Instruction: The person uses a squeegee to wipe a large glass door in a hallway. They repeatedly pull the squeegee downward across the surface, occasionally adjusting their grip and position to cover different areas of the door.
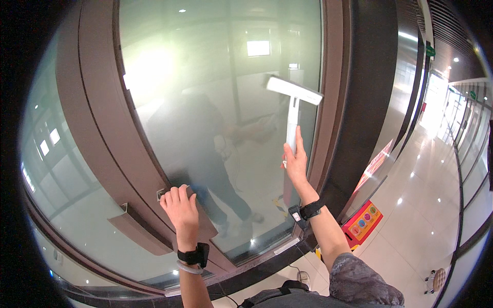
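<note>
A white T-shaped window squeegee (294,91) is in my right hand (296,163), held by its long handle. Its head tilts down to the right and lies over the right part of a glass door panel (246,154), near the brown frame. Whether the blade touches the glass is hard to tell. Lower left, my left hand (180,208) has its fingers curled over the top of a brown door handle (206,221), hiding that end. Black bands circle both wrists. My reflection shows in the glass.
A second brown handle (142,229) sticks out from the adjoining door leaf. On the right, a red sign board (364,225) stands by a dark pillar (368,84). A round stool (437,280) is farther off on the shiny tiled floor (416,208). A cable (294,265) hangs near my shoe.
</note>
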A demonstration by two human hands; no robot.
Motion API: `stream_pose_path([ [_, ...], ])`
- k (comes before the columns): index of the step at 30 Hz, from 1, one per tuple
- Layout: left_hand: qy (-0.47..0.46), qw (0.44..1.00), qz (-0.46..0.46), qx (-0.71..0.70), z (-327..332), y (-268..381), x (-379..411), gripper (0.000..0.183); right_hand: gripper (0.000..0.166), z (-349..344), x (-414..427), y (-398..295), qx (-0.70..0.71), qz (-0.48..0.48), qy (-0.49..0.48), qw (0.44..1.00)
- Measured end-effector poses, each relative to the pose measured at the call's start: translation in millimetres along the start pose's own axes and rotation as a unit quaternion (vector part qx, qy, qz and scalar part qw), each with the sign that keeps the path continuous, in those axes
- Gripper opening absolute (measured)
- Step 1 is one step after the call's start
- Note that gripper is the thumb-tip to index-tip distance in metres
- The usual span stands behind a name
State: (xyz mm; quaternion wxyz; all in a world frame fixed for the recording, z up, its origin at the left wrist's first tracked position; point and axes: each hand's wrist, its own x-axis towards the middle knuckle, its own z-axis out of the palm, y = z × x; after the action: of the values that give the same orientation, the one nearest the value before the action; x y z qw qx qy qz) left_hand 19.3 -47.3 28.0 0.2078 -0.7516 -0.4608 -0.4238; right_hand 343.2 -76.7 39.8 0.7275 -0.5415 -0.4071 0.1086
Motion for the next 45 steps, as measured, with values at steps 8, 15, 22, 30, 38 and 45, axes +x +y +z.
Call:
stream_pose_path([
  [8, 0.067, 0.988, -0.046, -0.133, 44, 74, -48, 0.056, 0.068, -44, -123, 137, -0.133, -0.015, -0.147, 0.98],
  [15, -0.216, 0.766, -0.182, -0.578, 153, 200, -94, 0.064, 0.073, -43, -43, 61, -0.085, -0.018, -0.183, 0.979],
  [22, -0.308, 0.557, -0.277, -0.72, 169, 274, -47, 0.055, 0.065, -105, -5, 108, -0.009, -0.003, -0.288, 0.958],
  [30, -0.156, 0.622, -0.381, -0.667, 222, 321, -87, 0.038, 0.039, -160, -27, 105, -0.086, 0.051, -0.208, 0.973],
  [38, -0.069, 0.633, -0.314, -0.704, 140, 312, 39, 0.033, 0.035, -263, 17, 163, -0.107, -0.026, -0.068, 0.992],
  [45, 0.153, 0.586, -0.336, -0.722, 92, 256, 127, 0.037, 0.03, -311, 13, 172, -0.096, 0.035, -0.034, 0.994],
])
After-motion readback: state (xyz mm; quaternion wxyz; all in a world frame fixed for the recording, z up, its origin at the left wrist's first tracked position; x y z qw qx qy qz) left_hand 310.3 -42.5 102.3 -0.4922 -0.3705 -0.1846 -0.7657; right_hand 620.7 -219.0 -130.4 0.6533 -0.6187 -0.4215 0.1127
